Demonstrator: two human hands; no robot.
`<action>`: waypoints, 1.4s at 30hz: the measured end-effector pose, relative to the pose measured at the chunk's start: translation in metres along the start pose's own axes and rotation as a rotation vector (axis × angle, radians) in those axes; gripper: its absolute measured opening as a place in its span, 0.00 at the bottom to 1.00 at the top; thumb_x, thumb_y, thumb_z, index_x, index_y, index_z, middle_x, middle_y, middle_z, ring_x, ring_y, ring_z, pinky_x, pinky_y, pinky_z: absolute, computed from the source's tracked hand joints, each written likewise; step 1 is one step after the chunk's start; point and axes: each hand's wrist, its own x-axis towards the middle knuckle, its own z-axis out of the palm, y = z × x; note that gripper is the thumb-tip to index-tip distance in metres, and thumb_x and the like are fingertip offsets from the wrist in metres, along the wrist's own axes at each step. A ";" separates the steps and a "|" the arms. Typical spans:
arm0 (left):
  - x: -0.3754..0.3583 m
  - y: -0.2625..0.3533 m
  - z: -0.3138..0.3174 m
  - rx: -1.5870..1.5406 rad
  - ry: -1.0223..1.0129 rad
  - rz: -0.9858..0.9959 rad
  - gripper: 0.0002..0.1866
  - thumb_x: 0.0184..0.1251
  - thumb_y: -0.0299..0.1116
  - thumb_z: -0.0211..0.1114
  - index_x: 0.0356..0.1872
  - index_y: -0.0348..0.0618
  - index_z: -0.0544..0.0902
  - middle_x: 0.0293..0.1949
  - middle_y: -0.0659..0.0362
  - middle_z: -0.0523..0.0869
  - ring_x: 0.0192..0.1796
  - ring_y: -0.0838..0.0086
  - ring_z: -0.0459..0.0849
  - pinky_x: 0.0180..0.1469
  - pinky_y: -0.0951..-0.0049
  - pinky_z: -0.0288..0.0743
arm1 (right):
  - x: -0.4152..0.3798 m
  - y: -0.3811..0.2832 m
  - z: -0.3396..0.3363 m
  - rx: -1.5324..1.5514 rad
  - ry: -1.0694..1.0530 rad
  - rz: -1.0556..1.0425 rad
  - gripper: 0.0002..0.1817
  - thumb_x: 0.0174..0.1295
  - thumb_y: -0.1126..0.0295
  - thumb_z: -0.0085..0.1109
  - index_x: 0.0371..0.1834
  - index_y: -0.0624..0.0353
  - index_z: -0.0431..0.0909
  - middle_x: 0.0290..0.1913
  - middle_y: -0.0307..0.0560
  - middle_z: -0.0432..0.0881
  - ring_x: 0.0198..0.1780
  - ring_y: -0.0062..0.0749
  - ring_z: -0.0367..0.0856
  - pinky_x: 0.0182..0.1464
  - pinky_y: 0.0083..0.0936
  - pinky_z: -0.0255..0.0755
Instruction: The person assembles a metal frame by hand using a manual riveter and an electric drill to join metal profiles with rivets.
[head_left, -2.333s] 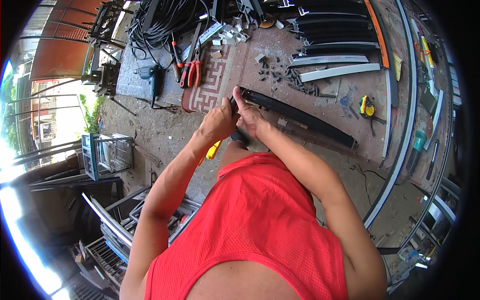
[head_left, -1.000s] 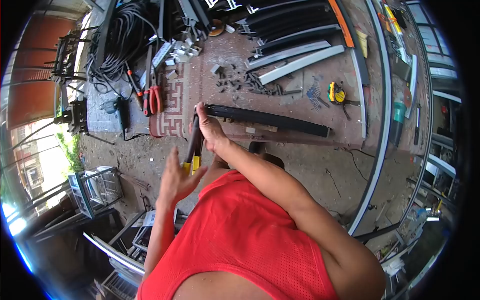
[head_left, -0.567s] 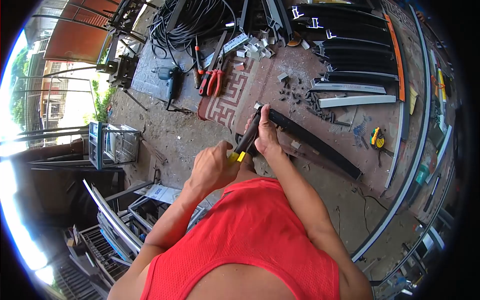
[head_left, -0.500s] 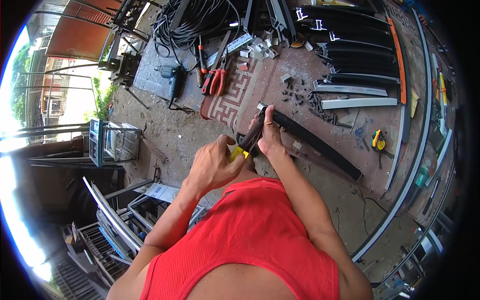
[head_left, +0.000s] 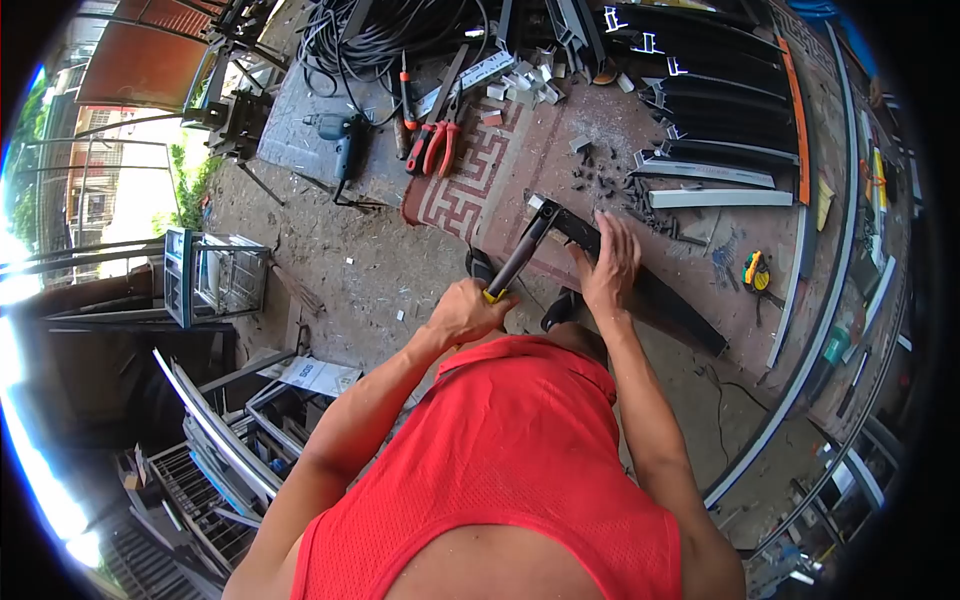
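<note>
My left hand (head_left: 468,312) is closed round the yellow-marked end of a hammer (head_left: 518,258) with a long dark handle. Its far end overlaps the end of a black metal profile (head_left: 675,310), where a small silvery piece (head_left: 537,201) shows. The profile slants down to the right across the red work surface. Over its upper part lies my right hand (head_left: 608,268), fingers stretched out and thumb apart on the near side; the palm hides some of the profile.
Pliers (head_left: 440,150), a screwdriver (head_left: 406,95) and a power drill (head_left: 345,150) lie at the upper left. Black profiles (head_left: 720,105) are stacked at the upper right, near a yellow tape measure (head_left: 757,270). Small black bits (head_left: 600,180) are scattered between.
My right hand has moved right along the profile, away from its end, and its fingers have straightened. My left hand has shifted slightly right, still gripping the hammer, which now shows more fully.
</note>
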 end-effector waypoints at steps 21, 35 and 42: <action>-0.016 -0.023 -0.216 0.077 0.587 0.354 0.27 0.71 0.33 0.67 0.70 0.41 0.77 0.30 0.47 0.83 0.30 0.62 0.82 0.37 0.65 0.74 | 0.082 -0.115 -0.043 0.642 0.095 0.101 0.09 0.68 0.73 0.69 0.47 0.63 0.83 0.46 0.52 0.88 0.49 0.44 0.87 0.55 0.36 0.79; 0.026 -0.070 -0.273 -0.923 0.424 0.473 0.12 0.73 0.31 0.48 0.51 0.44 0.76 0.24 0.68 0.71 0.19 0.86 0.63 0.21 0.82 0.58 | 0.161 -0.313 -0.123 0.855 0.103 -0.544 0.09 0.66 0.73 0.68 0.48 0.51 0.85 0.46 0.41 0.89 0.42 0.35 0.89 0.46 0.33 0.86; 0.069 -0.082 -0.236 -1.163 -0.148 0.171 0.08 0.72 0.31 0.47 0.44 0.52 0.76 0.26 0.70 0.71 0.20 0.87 0.65 0.17 0.83 0.57 | 0.120 -0.219 -0.030 0.702 -0.336 0.128 0.12 0.69 0.69 0.68 0.51 0.60 0.85 0.46 0.46 0.90 0.47 0.36 0.89 0.49 0.31 0.82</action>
